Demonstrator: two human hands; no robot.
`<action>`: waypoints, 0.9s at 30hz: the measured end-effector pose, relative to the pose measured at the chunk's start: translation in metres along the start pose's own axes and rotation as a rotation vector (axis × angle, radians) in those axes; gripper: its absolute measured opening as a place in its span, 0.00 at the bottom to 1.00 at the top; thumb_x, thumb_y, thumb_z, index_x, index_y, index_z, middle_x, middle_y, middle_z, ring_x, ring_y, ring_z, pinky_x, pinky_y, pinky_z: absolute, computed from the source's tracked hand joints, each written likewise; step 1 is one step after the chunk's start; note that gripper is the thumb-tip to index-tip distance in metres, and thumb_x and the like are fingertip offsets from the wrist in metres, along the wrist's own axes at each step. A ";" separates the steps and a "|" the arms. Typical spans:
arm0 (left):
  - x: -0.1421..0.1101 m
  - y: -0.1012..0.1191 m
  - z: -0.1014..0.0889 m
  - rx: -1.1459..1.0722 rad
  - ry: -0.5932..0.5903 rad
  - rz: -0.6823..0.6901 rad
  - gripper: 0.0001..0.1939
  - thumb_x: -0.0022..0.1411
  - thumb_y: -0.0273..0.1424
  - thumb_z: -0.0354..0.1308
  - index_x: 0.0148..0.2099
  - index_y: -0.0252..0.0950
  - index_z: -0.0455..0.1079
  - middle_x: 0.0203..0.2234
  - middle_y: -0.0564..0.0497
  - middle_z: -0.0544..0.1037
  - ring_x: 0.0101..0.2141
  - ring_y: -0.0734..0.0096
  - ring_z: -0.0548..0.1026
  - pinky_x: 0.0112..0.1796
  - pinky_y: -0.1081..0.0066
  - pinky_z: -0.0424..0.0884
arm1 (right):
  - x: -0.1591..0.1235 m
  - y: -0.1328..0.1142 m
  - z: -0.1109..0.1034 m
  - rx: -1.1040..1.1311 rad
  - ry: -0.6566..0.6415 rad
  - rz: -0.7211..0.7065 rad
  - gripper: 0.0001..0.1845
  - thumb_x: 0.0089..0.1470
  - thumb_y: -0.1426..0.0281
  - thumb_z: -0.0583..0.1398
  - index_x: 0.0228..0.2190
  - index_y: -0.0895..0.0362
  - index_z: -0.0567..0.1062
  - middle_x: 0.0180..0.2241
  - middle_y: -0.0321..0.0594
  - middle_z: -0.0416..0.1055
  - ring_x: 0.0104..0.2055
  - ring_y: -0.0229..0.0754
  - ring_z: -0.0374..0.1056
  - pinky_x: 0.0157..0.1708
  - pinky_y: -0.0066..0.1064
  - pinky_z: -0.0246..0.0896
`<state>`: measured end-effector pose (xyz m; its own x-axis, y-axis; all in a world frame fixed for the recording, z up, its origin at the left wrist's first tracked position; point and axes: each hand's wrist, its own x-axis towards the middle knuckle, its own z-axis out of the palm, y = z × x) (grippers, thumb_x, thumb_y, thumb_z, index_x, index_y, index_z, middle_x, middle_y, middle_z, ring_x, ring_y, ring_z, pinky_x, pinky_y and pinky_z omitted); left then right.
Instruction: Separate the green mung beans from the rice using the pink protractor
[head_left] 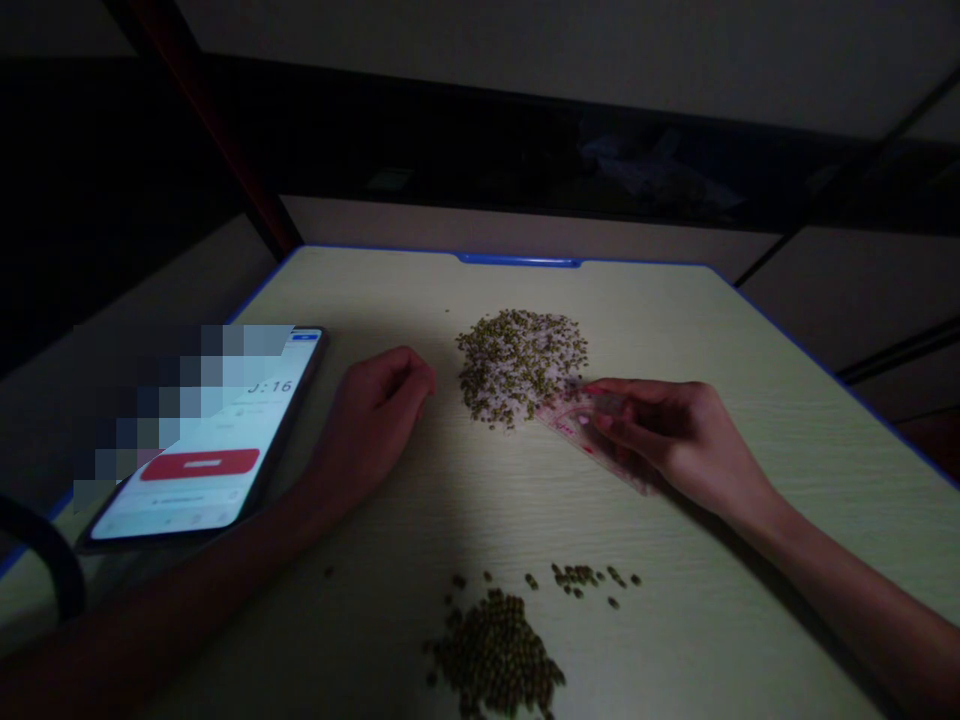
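A mixed heap of green beans and pale grains [521, 365] lies at the middle of the pale table [750, 330]. My right hand [664, 430] rests just right of it, fingers closed on a clear plastic ruler [592, 430] whose end touches the heap's edge. My left hand [375, 420] rests on the table left of the heap, fingers loosely curled, nothing visible in them. A second pile of green beans [495, 650] sits near the front edge, with a few stray beans [585, 578] beside it.
A phone [210, 440] with a lit screen and a red button lies at the left of the table. The table has a blue rim [517, 260]. A dark curved object [45, 560] shows at the lower left. The surroundings are dark.
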<state>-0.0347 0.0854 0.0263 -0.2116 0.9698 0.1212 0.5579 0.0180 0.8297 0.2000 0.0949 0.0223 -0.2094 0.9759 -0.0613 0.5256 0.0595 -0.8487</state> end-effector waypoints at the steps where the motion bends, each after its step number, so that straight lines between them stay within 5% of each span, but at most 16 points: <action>1: 0.000 0.000 0.000 0.006 -0.002 0.001 0.11 0.51 0.30 0.48 0.18 0.37 0.57 0.13 0.58 0.60 0.18 0.76 0.59 0.20 0.74 0.54 | 0.001 0.000 0.000 -0.004 0.006 -0.004 0.24 0.45 0.70 0.58 0.44 0.70 0.73 0.14 0.33 0.60 0.15 0.30 0.51 0.14 0.25 0.46; 27: -0.001 0.002 0.000 0.005 -0.012 -0.007 0.12 0.53 0.29 0.49 0.18 0.37 0.58 0.12 0.58 0.61 0.18 0.75 0.60 0.21 0.74 0.55 | 0.004 0.000 -0.001 -0.008 -0.036 -0.099 0.20 0.46 0.71 0.58 0.42 0.67 0.75 0.14 0.33 0.61 0.15 0.31 0.53 0.15 0.25 0.50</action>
<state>-0.0333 0.0845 0.0273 -0.2060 0.9725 0.1086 0.5605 0.0263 0.8277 0.1997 0.0993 0.0222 -0.2901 0.9570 0.0041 0.5070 0.1573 -0.8475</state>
